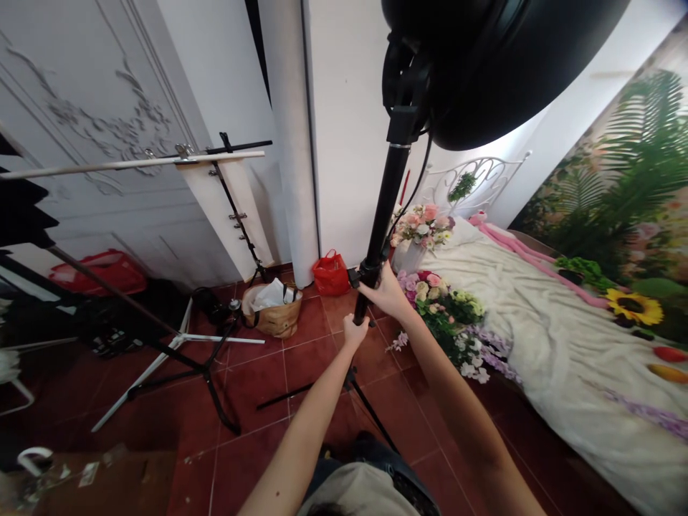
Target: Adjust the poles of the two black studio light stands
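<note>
A black light stand [385, 204] rises in front of me, slightly tilted in the view, with a large black studio light [484, 64] on top. My left hand [355, 333] is closed around the lower part of the pole. Just above it, my right hand [385, 292] grips the pole at a black collar with a locking knob [353, 278]; some of its fingers are hidden behind the pole. A dark cable [418, 183] hangs down beside the upper pole. The stand's thin black legs [370, 412] spread over the tiled floor near my feet.
Right of the stand are flower bunches [430, 297] and a bed with a cream cover [484, 265]. A red bag [331, 274] and a woven basket [276, 315] stand ahead. Other stands [207, 369] crowd the left; flattened cardboard [118, 487] lies at lower left.
</note>
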`<state>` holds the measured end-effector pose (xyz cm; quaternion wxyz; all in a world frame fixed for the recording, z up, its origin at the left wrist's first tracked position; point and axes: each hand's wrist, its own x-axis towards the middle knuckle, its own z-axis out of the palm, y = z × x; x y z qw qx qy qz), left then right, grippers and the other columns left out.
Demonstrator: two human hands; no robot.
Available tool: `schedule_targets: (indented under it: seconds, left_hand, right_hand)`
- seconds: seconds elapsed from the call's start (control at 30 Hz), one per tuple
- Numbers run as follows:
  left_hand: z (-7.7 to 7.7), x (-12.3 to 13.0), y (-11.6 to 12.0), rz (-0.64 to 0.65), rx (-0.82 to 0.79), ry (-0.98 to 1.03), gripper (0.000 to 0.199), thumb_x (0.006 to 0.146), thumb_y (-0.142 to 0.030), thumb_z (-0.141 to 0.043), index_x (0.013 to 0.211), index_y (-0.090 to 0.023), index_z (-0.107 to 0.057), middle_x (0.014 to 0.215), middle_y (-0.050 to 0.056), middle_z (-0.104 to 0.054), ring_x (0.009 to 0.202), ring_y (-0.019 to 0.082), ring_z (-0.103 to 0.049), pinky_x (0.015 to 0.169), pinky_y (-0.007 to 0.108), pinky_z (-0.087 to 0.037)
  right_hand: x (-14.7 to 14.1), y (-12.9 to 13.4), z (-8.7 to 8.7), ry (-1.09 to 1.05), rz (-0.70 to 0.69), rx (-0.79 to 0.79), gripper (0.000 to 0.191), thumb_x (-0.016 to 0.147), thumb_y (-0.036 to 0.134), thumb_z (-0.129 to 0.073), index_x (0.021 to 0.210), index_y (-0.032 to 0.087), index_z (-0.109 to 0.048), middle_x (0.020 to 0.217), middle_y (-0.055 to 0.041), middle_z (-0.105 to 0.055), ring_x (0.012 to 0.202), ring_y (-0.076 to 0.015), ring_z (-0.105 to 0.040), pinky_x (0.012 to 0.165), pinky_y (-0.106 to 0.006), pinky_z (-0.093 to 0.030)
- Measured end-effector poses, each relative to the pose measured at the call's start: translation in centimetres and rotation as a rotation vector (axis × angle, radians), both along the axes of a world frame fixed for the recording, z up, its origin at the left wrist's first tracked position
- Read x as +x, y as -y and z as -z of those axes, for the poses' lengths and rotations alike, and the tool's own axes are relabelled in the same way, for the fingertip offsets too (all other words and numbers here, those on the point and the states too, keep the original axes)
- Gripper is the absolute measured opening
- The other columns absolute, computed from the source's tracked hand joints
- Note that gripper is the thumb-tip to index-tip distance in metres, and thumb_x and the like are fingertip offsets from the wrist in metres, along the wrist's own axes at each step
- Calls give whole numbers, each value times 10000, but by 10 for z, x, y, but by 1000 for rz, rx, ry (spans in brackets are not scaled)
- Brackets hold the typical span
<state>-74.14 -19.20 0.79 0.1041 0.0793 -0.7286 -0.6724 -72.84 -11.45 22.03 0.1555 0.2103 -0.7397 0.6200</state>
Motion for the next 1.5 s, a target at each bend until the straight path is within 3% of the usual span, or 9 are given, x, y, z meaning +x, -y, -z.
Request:
schedule_targets:
  seconds: [0.1, 0.23, 0.33, 0.43, 0.73, 0.97, 1.17, 1.27, 1.5]
  left_hand:
    - [3, -1, -1, 5, 3, -10, 193, 594, -254, -615, 490, -146, -493, 508, 4, -515, 489, 105, -483, 467, 198, -351]
    - [5, -3, -3, 7, -26, -20, 206, 605, -259, -596, 475, -146, -483, 468, -12, -475, 448, 86, -445, 442, 188, -322]
    - [6, -4, -3, 10, -34, -18, 223, 611, -268, -591, 463, -147, -477, 450, -10, -469, 446, 90, -449, 438, 188, -321]
    - [7, -4, -3, 21, -30, -45, 207, 619, -274, -588, 485, -140, -504, 481, 8, -504, 468, 99, -474, 444, 192, -333]
    - [5, -3, -3, 11, -34, -14, 204, 609, -273, -587, 479, -144, -497, 473, 5, -503, 456, 97, -474, 446, 188, -341]
    - [3, -2, -2, 45, -43, 0, 183, 612, -253, -569, 479, -147, -503, 460, 3, -499, 447, 101, -482, 443, 191, -343]
    - [2, -1, -2, 48, -4, 21, 178, 594, -254, -588, 478, -144, -509, 456, -7, -495, 451, 100, -485, 447, 190, -352]
    - [-1, 0, -1, 57, 12, 23, 171, 585, -252, -600, 481, -144, -519, 455, -3, -501, 463, 104, -494, 449, 187, -354]
    - [-5, 2, -1, 61, -7, -8, 187, 596, -247, -589, 459, -149, -507, 451, -2, -492, 457, 103, -478, 454, 197, -343]
  right_hand:
    - [11, -25, 32, 82, -129, 7, 640, 652, 317, -698, 1219, 216, -418, 1185, -70, -525, 1077, -214, -502, 913, -383, -422]
    - [19, -54, 114, 209, 13, 123, 343, 805, 412, -509, 1084, 224, -577, 1133, -70, -587, 1084, -208, -518, 954, -408, -386]
    - [21, -59, 172, 290, 40, 81, 354, 804, 430, -494, 1073, 221, -593, 1115, -65, -607, 1077, -201, -535, 957, -411, -387]
    - [20, -51, 203, 382, -61, -16, 473, 723, 437, -592, 1138, 214, -548, 1139, -82, -593, 1078, -216, -536, 836, -378, -478]
    - [12, -45, 219, 497, 76, -179, 462, 737, 514, -532, 1056, 181, -554, 838, -52, -641, 747, -174, -620, 644, -313, -502]
    - [0, -49, 220, 488, 65, -246, 459, 700, 426, -567, 1068, 154, -535, 548, 30, -561, 509, -135, -544, 523, -273, -451]
    - [0, -51, 218, 410, 66, -222, 362, 629, 253, -489, 971, 197, -595, 973, -47, -642, 867, -176, -598, 756, -335, -486]
    - [3, -48, 217, 350, 6, -144, 325, 611, 214, -475, 905, 201, -613, 982, -37, -647, 964, -184, -580, 908, -385, -420]
    - [10, -42, 215, 396, 21, -112, 367, 714, 376, -554, 1037, 203, -569, 1027, -59, -628, 987, -199, -569, 829, -369, -460]
